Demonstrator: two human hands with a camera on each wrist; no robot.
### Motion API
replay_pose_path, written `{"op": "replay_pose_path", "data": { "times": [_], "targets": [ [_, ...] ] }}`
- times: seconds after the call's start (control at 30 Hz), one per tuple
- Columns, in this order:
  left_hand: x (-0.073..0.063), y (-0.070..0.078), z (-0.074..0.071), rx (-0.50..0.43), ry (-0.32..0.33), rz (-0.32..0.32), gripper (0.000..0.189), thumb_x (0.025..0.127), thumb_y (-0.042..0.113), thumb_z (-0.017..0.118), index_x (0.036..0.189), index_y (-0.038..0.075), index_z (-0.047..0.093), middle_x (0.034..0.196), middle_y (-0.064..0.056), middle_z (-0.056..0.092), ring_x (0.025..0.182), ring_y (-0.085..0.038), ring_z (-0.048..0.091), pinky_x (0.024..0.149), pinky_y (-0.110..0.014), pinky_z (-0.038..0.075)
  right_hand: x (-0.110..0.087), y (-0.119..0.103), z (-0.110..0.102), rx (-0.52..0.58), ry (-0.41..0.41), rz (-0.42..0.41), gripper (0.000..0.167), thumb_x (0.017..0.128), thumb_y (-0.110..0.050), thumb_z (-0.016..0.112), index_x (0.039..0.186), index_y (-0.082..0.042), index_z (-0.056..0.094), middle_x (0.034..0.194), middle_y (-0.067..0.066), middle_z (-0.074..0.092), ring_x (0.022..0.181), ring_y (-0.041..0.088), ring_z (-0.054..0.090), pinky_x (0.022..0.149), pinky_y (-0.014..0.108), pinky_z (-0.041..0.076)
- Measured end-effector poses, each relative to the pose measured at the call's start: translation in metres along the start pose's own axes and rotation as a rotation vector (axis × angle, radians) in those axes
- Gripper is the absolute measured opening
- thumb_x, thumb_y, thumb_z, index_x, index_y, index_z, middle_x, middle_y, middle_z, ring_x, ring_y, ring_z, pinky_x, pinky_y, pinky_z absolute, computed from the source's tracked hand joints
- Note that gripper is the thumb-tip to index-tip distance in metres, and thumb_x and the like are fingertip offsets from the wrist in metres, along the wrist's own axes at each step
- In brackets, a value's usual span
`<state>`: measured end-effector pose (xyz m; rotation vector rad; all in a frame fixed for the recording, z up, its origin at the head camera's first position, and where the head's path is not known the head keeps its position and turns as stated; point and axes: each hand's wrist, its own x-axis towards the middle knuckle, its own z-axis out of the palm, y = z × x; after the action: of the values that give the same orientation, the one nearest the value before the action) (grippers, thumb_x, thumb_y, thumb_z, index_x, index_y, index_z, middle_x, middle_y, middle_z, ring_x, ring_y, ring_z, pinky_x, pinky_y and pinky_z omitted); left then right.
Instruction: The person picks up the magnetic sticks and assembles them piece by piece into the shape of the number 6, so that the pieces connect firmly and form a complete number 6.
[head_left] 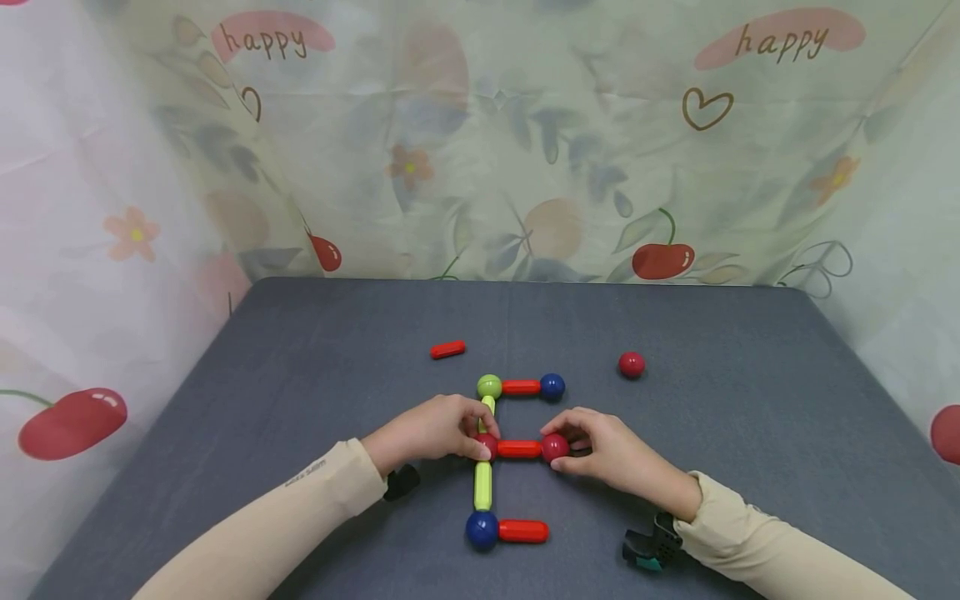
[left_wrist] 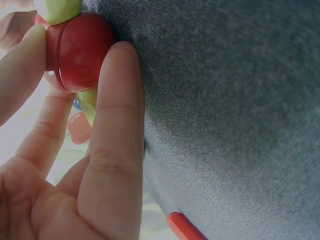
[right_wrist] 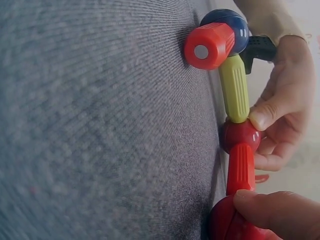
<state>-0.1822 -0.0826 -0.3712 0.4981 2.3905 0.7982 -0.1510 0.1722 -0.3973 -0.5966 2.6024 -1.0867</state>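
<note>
My left hand [head_left: 447, 429] pinches the middle red ball [left_wrist: 82, 52] of a magnetic stick-and-ball frame, thumb and fingers on either side. My right hand [head_left: 611, 450] holds another red ball [head_left: 555, 447] between thumb and fingers, at the right end of the middle red stick [head_left: 519, 449]. That stick spans the two red balls. Yellow-green sticks [head_left: 483, 486] run up and down from the middle ball, to a green ball [head_left: 489, 386] at the top and a blue ball [head_left: 482, 529] at the bottom. From the blue ball a red stick [head_left: 523, 531] points right, its magnet tip bare.
The top red stick [head_left: 521, 387] joins the green ball to a second blue ball [head_left: 552, 386]. A loose red stick [head_left: 447, 349] lies farther back, and a loose red ball [head_left: 632, 364] sits back right. A patterned curtain [head_left: 495, 167] hangs behind the grey table [head_left: 337, 333].
</note>
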Motion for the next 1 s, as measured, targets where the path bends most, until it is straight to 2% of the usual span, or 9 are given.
{"op": "replay_pose_path", "data": {
  "times": [1.0],
  "targets": [
    [0.0023, -0.0022, 0.0005, 0.002, -0.009, -0.001, 0.017, 0.083, 0.023, 0.077, 0.097, 0.026, 0.068, 0.082, 0.001, 0.062, 0.075, -0.017, 0.055, 0.065, -0.030, 0.045, 0.0006, 0.0001, -0.0003, -0.003, -0.009, 0.011, 0.034, 0.079, -0.014, 0.080, 0.110, -0.013, 0.066, 0.107, 0.001, 0.066, 0.094, 0.013, 0.062, 0.083, 0.033, 0.055]
  ]
}}
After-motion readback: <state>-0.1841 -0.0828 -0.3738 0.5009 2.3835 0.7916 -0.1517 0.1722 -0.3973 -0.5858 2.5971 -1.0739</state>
